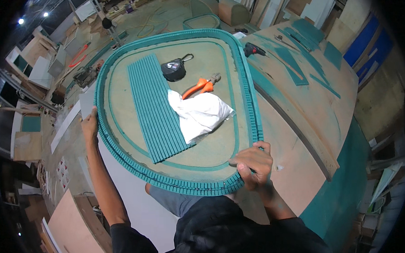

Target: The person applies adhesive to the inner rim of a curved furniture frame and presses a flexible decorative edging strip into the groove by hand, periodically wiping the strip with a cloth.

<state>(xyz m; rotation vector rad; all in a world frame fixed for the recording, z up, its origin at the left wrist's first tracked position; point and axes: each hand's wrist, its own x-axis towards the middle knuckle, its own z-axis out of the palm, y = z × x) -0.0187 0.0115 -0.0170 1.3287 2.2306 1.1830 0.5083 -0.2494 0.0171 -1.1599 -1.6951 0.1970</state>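
Note:
A large rounded tray-like board with a green, closely slotted rim (187, 188) lies in front of my body. My left hand (90, 124) grips the outer side of this rim at the left, its fingers partly hidden. At the near right corner my right hand (255, 165) closes over the rim, fingers curled. Inside the board lies a green grooved panel (154, 115). A white plastic bag (204, 115) overlaps the panel's right edge. Orange-handled pliers (203, 85) rest just beyond the bag. Near the panel's far end sits a small black pouch (174, 70) with a carabiner.
On the right stands a dusty worktable (297, 122) with a curved dark strip (293, 127), a power drill (254, 49) and green offcuts (290, 68). A smaller green oval frame (201, 22) lies beyond. Boards and machinery (88, 75) stand at the left.

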